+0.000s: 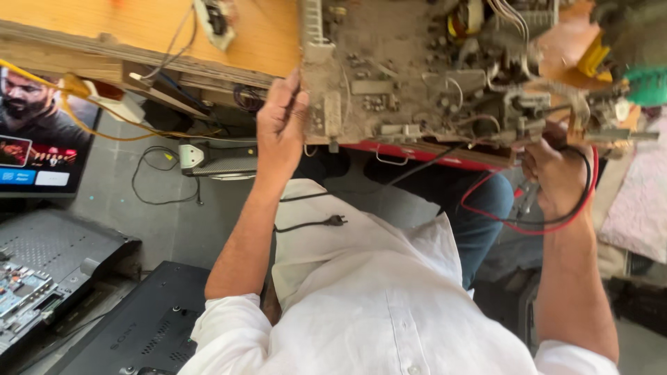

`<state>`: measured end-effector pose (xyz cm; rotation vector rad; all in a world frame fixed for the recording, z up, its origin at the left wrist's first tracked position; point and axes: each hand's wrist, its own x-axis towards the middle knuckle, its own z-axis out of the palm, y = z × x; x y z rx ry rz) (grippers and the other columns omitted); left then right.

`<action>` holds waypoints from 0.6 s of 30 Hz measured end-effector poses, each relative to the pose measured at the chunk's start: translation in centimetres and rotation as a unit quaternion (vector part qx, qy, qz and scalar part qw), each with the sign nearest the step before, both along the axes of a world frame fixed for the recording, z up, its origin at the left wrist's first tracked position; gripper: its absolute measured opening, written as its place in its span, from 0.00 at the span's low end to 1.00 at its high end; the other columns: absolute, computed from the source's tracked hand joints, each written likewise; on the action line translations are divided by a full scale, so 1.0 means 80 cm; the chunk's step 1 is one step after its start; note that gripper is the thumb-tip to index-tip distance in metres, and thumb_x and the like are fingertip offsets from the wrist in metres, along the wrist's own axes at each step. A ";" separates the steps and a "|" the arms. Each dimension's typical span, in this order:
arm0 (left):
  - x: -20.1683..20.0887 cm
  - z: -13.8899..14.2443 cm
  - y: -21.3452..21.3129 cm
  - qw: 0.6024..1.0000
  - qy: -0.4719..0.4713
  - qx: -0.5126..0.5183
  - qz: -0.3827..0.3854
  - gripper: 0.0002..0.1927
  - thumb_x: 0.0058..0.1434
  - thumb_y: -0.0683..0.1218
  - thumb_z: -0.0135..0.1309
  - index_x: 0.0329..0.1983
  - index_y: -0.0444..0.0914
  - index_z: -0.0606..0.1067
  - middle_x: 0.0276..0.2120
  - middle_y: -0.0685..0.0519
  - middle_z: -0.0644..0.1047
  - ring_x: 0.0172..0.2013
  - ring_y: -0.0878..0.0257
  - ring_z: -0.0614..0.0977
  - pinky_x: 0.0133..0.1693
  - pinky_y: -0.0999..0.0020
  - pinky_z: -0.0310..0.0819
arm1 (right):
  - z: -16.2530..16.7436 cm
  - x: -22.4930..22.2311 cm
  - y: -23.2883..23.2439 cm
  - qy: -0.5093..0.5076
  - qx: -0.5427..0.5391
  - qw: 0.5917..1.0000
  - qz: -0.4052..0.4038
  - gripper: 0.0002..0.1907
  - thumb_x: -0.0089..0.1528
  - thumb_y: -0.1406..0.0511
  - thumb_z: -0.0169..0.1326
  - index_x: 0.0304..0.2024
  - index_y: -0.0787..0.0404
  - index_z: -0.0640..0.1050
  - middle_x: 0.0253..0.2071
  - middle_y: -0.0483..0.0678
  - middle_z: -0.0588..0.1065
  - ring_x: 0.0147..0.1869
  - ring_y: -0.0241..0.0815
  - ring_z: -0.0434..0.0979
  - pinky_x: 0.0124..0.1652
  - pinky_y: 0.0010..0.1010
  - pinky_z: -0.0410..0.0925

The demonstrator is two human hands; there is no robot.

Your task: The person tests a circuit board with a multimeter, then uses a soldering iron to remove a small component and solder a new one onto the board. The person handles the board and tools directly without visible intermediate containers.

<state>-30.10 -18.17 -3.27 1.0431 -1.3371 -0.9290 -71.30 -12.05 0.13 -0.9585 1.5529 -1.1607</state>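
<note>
A person in a white shirt and blue jeans works at a dust-caked circuit board [417, 76] that fills the upper middle of the frame, its grey-brown surface crowded with blocky components, small cylinders and thin looping wires. The left hand [280, 125], at centre left, pinches the board's near left edge, thumb on top and fingers curled underneath. The right hand [556, 173], at right of centre, is closed around a bundle of red and black leads [556, 223] that loop below the wrist in a smooth plastic curve; whether it also holds a probe tip cannot be told, since the fingers hide it. The board rests on the edge of an orange wooden counter [139, 28] running across the top of the frame, with a red strip showing just below the board's lower edge.

A yellow cable [104, 128] sags from the counter at upper left, beside a white boxy adapter [121, 107]. Below the counter on the grey floor lie a thin black cord in a loose coil [156, 173] and a black two-pin plug [335, 221], the latter lying across the person's lap. At lower left sit a perforated grey metal chassis [48, 246] and a flat black casing [146, 326]. A lit screen [38, 139] stands at the left edge. Pale pink patterned fabric [639, 201] shows at far right.
</note>
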 end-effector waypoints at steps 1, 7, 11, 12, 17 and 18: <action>0.000 0.000 -0.001 1.000 0.005 0.010 -0.004 0.19 0.78 0.42 0.50 0.69 0.31 0.69 0.45 0.54 0.72 0.47 0.67 0.73 0.53 0.75 0.67 | -0.001 0.004 0.000 0.008 -0.002 1.000 -0.005 0.06 0.73 0.70 0.52 0.42 0.66 0.77 0.30 0.44 0.73 0.24 0.27 0.61 0.24 0.20 0.53; -0.004 0.005 0.004 0.985 0.134 0.098 -0.037 0.23 0.77 0.44 0.47 0.73 0.34 0.66 0.40 0.60 0.77 0.27 0.77 0.64 0.29 0.83 0.58 | 0.000 0.025 0.006 0.017 -0.033 0.999 -0.035 0.04 0.72 0.70 0.52 0.41 0.64 0.75 0.32 0.46 0.76 0.23 0.29 0.63 0.23 0.21 0.55; -0.008 0.010 0.009 0.983 0.136 0.117 -0.032 0.22 0.78 0.46 0.45 0.73 0.36 0.66 0.28 0.61 0.76 0.21 0.78 0.67 0.22 0.81 0.62 | -0.001 0.031 0.008 -0.041 -0.063 0.996 -0.049 0.04 0.72 0.72 0.54 0.41 0.65 0.74 0.29 0.45 0.71 0.23 0.30 0.63 0.23 0.21 0.55; -0.010 0.010 0.010 0.982 0.138 0.128 -0.026 0.23 0.78 0.46 0.45 0.73 0.37 0.66 0.28 0.61 0.76 0.21 0.78 0.67 0.21 0.80 0.63 | -0.002 0.032 0.008 -0.042 -0.069 0.996 -0.045 0.03 0.72 0.73 0.53 0.41 0.66 0.74 0.29 0.45 0.71 0.23 0.30 0.63 0.23 0.22 0.55; -0.010 0.007 0.008 0.979 0.160 0.120 -0.033 0.23 0.79 0.47 0.45 0.74 0.37 0.66 0.27 0.61 0.74 0.21 0.77 0.68 0.21 0.79 0.64 | -0.003 0.035 0.008 -0.045 -0.096 0.993 -0.060 0.02 0.70 0.77 0.52 0.42 0.69 0.75 0.31 0.47 0.71 0.24 0.31 0.62 0.23 0.23 0.55; -0.011 0.006 0.009 0.977 0.169 0.123 -0.034 0.23 0.78 0.47 0.45 0.74 0.37 0.66 0.28 0.60 0.75 0.21 0.77 0.68 0.21 0.78 0.64 | -0.002 0.036 0.009 -0.056 -0.095 0.992 -0.066 0.02 0.69 0.77 0.51 0.42 0.69 0.74 0.32 0.47 0.72 0.24 0.31 0.62 0.23 0.23 0.55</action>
